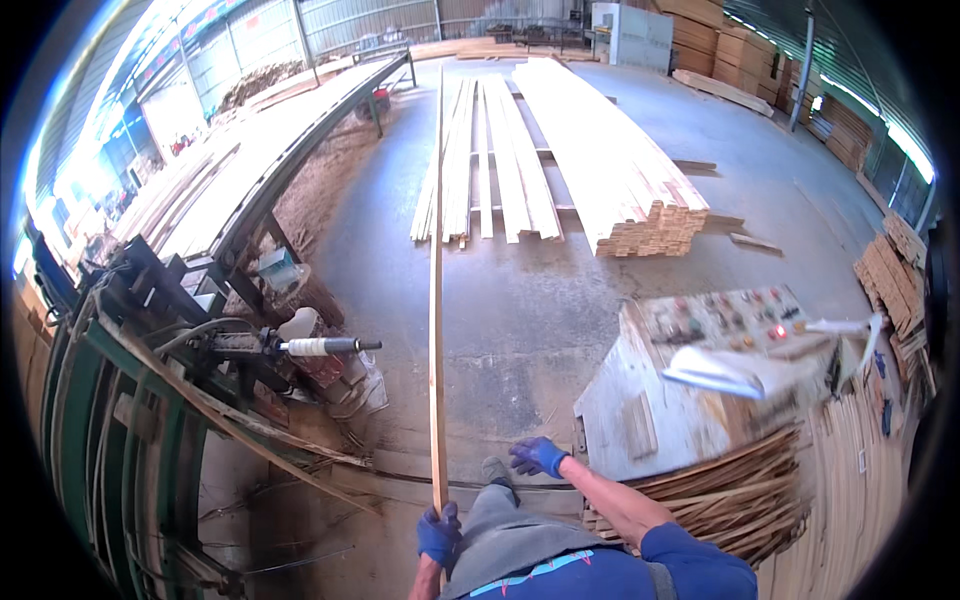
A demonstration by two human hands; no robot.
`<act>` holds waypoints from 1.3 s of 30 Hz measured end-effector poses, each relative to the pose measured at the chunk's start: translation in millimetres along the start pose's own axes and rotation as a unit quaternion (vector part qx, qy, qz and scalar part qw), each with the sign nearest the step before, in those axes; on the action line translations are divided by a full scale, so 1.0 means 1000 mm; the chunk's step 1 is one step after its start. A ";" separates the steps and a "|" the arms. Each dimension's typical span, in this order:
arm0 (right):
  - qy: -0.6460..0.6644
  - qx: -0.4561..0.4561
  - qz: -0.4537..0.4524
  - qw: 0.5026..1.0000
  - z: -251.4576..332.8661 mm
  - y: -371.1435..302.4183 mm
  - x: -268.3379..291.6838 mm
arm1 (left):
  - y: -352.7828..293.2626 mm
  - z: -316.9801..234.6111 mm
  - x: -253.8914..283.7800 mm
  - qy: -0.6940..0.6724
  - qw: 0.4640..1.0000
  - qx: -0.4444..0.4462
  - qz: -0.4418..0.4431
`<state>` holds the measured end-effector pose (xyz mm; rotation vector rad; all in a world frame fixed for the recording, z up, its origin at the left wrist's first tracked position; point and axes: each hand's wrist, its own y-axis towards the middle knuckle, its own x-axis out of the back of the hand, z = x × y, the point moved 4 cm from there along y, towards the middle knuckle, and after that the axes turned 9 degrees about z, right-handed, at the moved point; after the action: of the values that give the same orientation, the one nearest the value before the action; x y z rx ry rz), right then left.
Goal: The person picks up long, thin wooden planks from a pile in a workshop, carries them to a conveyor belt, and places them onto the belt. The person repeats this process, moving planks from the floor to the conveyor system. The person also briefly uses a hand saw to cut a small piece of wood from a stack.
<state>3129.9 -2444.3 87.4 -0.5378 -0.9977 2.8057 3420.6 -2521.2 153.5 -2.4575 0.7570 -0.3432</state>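
My left hand [438, 533], in a blue glove, is closed around the near end of a long, thin wooden strip [436, 340]. The strip runs away from me, up past the laid-out boards. Out to the right, my right hand [538, 457], gloved in blue too, is held in the air with its fingers apart and nothing in it. Ahead on the floor, several long boards [508, 160] lie in loose rows across crosspieces. Beside them on the right stands a thick stack of boards [625, 165].
At left is a green machine [75, 430] with a long roller table [270, 165] behind it. A control cabinet [690, 370] with buttons and papers stands on the right, above a pile of thin wood strips [720, 495]. More timber stacks [735, 60] line the far right.
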 end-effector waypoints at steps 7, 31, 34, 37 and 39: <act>-0.030 -0.021 0.150 0.988 0.196 0.110 0.006 | 0.155 -0.176 -0.025 -0.075 0.995 0.005 0.071; 0.072 0.020 -0.001 0.997 0.591 0.638 0.310 | 0.348 -0.240 -0.079 0.113 0.949 0.296 0.003; 0.125 0.032 -0.031 0.991 0.604 0.713 0.384 | 0.344 -0.239 -0.058 0.177 0.910 0.369 0.068; 0.110 -0.006 -0.031 0.993 0.675 0.720 0.361 | 0.359 -0.313 -0.075 0.317 0.861 0.397 -0.010; 0.082 -0.002 -0.033 0.996 0.714 0.736 0.372 | 0.401 -0.334 -0.074 0.280 0.856 0.433 -0.049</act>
<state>2529.7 -3352.8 30.0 -0.7084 -0.9706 2.6516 3054.3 -2898.1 195.2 -1.5246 0.5140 -1.1848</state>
